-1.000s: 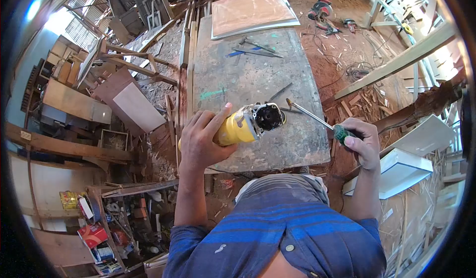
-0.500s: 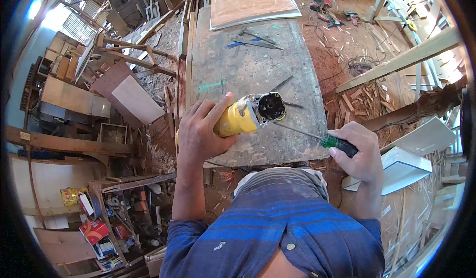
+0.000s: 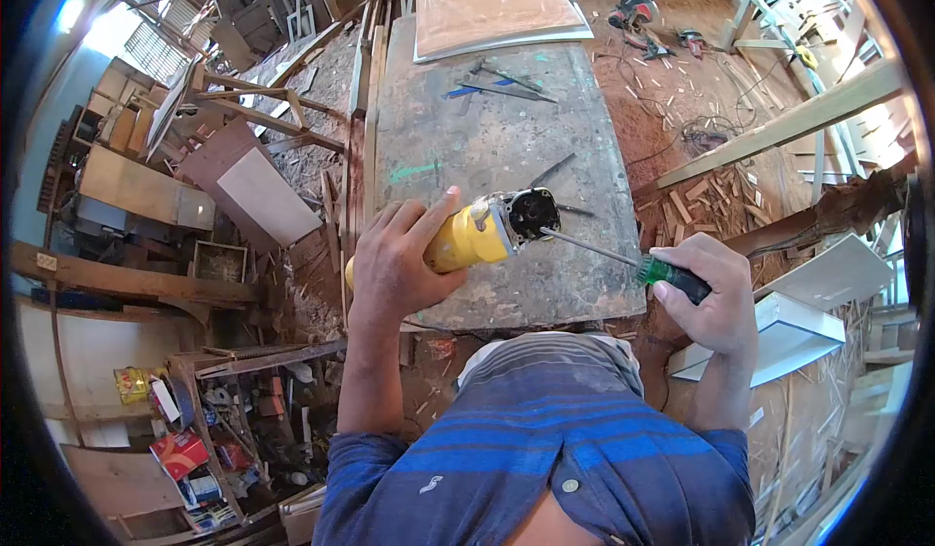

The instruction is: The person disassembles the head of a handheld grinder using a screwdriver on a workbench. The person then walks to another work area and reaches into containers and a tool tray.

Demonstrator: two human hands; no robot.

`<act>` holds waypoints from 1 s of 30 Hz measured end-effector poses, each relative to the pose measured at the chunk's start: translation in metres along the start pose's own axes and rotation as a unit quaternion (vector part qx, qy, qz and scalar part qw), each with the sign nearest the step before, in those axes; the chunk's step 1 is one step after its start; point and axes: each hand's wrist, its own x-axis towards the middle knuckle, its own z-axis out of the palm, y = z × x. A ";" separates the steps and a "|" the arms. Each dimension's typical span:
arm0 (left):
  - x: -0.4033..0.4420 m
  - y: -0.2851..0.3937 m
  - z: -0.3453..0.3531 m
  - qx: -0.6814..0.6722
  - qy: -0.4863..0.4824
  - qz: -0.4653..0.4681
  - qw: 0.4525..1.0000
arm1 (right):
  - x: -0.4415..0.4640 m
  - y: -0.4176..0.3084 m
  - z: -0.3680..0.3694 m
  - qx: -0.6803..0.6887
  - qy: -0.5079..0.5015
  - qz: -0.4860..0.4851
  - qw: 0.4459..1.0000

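Gripping yellow power tool (image 3: 467, 241) in my left hand (image 3: 394, 254), held over near end of tabletop (image 3: 487, 147), dark open end toward my right. Right hand (image 3: 716, 295) wrapped round green-and-black screwdriver (image 3: 659, 271), tip right at that open end, can't tell if touching.

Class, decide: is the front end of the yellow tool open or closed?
Open: nothing covers the front end of the yellow tool, so its dark cavity shows.

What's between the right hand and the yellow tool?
A screwdriver: the right hand grips its handle, and its shaft reaches the yellow tool, in the head view.
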 end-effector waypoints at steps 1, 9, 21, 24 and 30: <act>-0.001 -0.001 0.000 0.000 0.002 0.001 1.000 | -0.001 -0.001 -0.002 -0.003 0.001 0.003 1.000; -0.009 -0.006 0.005 -0.028 0.041 0.006 0.999 | -0.005 0.002 -0.004 0.030 -0.015 -0.008 0.999; -0.017 -0.023 0.024 -0.068 0.220 0.087 0.969 | 0.015 -0.026 -0.011 0.077 -0.056 -0.072 0.993; -0.021 -0.025 0.023 -0.051 0.229 0.086 0.968 | 0.020 -0.029 -0.012 0.074 -0.062 -0.095 0.991; -0.025 -0.027 0.019 -0.029 0.236 0.096 0.967 | 0.023 -0.035 -0.012 0.069 -0.081 -0.101 0.989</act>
